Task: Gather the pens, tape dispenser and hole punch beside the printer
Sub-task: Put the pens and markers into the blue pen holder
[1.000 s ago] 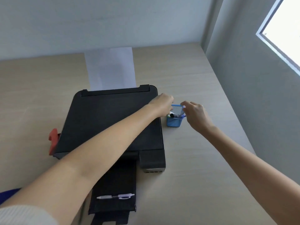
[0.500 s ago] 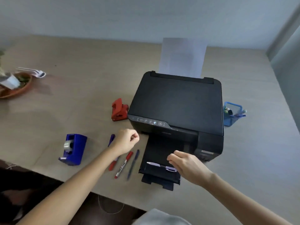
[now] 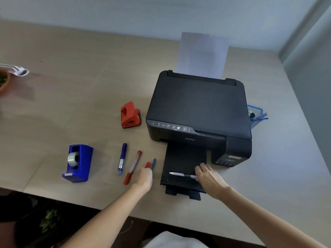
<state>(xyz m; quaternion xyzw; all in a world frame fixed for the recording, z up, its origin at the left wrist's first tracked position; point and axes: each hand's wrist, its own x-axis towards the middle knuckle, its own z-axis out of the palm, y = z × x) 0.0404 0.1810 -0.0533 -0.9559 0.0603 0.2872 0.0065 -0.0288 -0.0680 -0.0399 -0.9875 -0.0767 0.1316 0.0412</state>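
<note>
The black printer (image 3: 197,108) stands mid-table with its output tray (image 3: 184,158) pulled out. A white-lilac pen (image 3: 179,174) lies across the tray, and my right hand (image 3: 209,179) grips its right end. My left hand (image 3: 143,178) is curled over two pens left of the tray; only a red cap (image 3: 148,165) and a blue tip (image 3: 153,163) stick out. A blue pen (image 3: 122,158) and a red pen (image 3: 133,166) lie loose further left. The blue tape dispenser (image 3: 78,162) sits near the front edge. The red hole punch (image 3: 130,114) is by the printer's left side.
A blue mesh pen cup (image 3: 255,115) with pens stands against the printer's right side. White paper (image 3: 202,54) rises from the rear feeder. A brown bowl (image 3: 3,81) sits at the far left. The wall runs close along the right; the table's front edge is below my hands.
Both hands left the pen cup right of the printer and came to the front. My left hand has dropped onto two pens; my right hand has slid to the tray pen's right end.
</note>
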